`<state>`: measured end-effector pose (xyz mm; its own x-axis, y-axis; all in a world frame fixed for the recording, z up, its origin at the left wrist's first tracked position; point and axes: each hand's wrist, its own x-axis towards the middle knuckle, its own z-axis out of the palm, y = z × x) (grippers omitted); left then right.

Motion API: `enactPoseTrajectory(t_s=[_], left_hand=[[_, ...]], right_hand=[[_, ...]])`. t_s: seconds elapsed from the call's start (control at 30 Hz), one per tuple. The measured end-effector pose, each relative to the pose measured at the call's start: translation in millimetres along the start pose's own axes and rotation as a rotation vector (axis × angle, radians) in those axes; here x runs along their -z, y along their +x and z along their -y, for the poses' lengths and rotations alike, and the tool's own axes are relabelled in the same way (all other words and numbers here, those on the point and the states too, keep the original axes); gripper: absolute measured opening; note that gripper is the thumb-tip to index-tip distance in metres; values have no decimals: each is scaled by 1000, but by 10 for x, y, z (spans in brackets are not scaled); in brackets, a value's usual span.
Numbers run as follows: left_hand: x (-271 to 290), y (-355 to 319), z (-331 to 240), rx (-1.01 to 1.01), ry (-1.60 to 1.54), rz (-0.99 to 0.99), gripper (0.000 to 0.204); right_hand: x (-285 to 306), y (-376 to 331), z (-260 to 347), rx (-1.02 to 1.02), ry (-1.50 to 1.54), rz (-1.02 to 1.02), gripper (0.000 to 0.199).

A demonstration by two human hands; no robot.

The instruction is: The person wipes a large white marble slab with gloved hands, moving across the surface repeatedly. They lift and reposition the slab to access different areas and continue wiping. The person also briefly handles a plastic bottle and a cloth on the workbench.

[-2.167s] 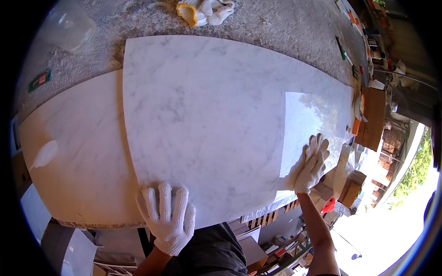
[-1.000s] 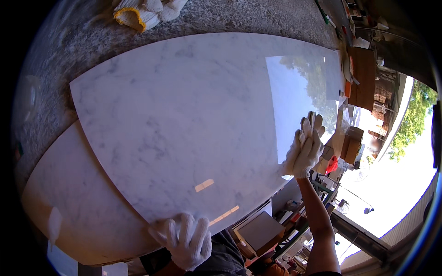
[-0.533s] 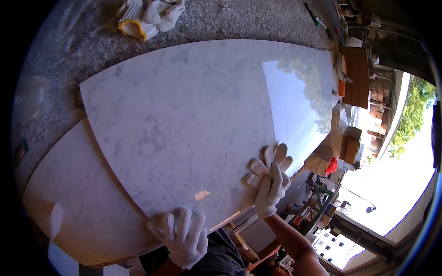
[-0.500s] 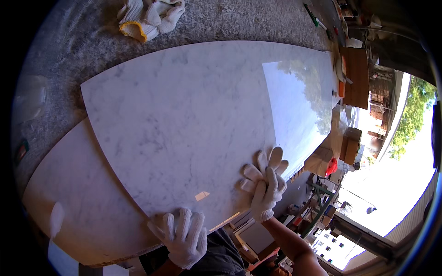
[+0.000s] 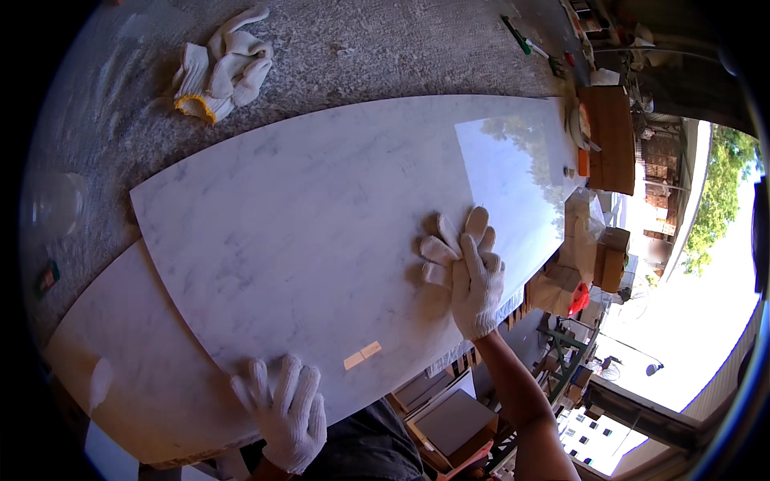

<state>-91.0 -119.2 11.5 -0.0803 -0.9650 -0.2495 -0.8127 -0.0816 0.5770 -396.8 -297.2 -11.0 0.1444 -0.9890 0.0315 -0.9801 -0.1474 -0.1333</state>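
Note:
A large pale grey-veined marble-look slab (image 5: 321,232) lies before me, its glossy face reflecting sky and trees. It overlaps a second similar slab (image 5: 120,337) at the left. My left hand (image 5: 287,417), in a white knit glove, rests with fingers spread at the top slab's near edge. My right hand (image 5: 480,293), gloved likewise, reaches over the slab's right part, its fingers stretched out. Beyond it another set of pale glove fingers (image 5: 439,248) fans out; I cannot tell whether this is a reflection or a loose glove. Two tan rectangular patches (image 5: 362,355) show between the hands.
Loose white gloves (image 5: 228,68) with a yellow cuff lie on the rough grey surface (image 5: 353,48) beyond the slab. A green-handled tool (image 5: 516,36) lies farther right. Cardboard boxes (image 5: 607,136) stand at the right. An open box (image 5: 453,421) is below, beside my right forearm.
My right hand has moved farther in over the slab, away from its near edge. My left hand sits lower and more to the left in view. The whole view has shifted somewhat.

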Motion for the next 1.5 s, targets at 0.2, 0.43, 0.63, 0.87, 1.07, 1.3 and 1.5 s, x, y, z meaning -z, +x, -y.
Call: enactPoseTrajectory(t_s=[0.2,0.43,0.63,0.87,1.07,1.3,1.5], left_hand=[[-52,388,-166,55,211,20,40],[-180,606,-260,106,481,-60,32],[219,1170,-790,1,588,-137,27],[139,1363,-908,102,553,-190,21],[165,1476,-983,94,522,-213,18],[152,1465,-1006,63,561,-260,18],[211,1480,-999,56,570,-170,20]], right_hand=[[-78,1147,-666,16,-1,-134,36],[-178,2237,-1580,20,31,-226,37],[-190,2986,-2200,-4,49,-248,39],[-151,3608,-2998,-212,27,-177,41],[-136,3533,-2838,-210,-87,-167,39],[10,2652,-1342,168,149,-67,38],[-41,1720,-590,507,466,19,42]])
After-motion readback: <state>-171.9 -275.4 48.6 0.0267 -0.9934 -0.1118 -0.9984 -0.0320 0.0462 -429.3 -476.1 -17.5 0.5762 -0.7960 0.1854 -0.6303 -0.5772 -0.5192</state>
